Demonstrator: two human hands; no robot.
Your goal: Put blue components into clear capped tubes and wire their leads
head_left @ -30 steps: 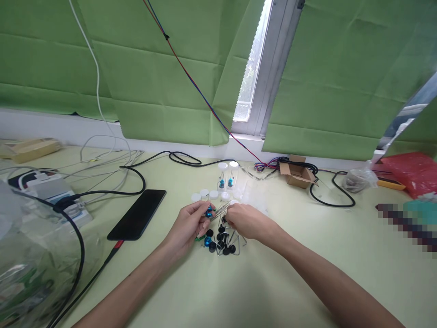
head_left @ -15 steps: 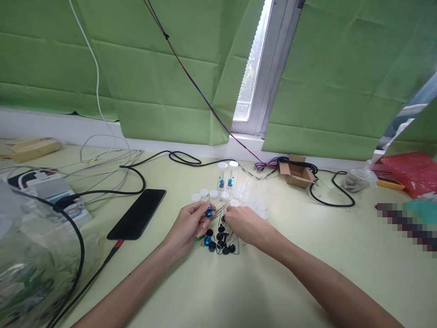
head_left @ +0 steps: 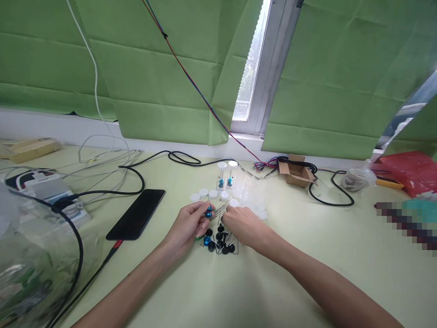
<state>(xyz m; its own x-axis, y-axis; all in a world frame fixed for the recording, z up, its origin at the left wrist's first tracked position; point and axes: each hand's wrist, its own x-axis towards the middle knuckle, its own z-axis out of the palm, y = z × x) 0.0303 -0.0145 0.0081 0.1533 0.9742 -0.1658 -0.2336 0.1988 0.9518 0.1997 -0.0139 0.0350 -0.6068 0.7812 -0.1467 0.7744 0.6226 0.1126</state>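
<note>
My left hand (head_left: 191,224) pinches a small shiny blue metal part (head_left: 208,211) between thumb and fingers. Beside it, my right hand (head_left: 241,224) is closed, knuckles up, over the loose pieces; whatever its fingertips grip is hidden. Between and below the hands lies a pile of small black round-headed parts (head_left: 220,236) mixed with bent metal hex keys (head_left: 235,249). One more blue part (head_left: 206,241) rests at the pile's left edge. Thin metal rods (head_left: 221,210) lie between the fingertips of both hands. Something green shows under my left hand.
Two clear tubes with white caps (head_left: 233,164) hold blue parts, behind the hands. White round caps (head_left: 195,197) and clear containers (head_left: 251,190) lie nearby. To the left are a phone (head_left: 136,214), cables and a plastic bag (head_left: 30,273); a cardboard box (head_left: 297,174) stands back right.
</note>
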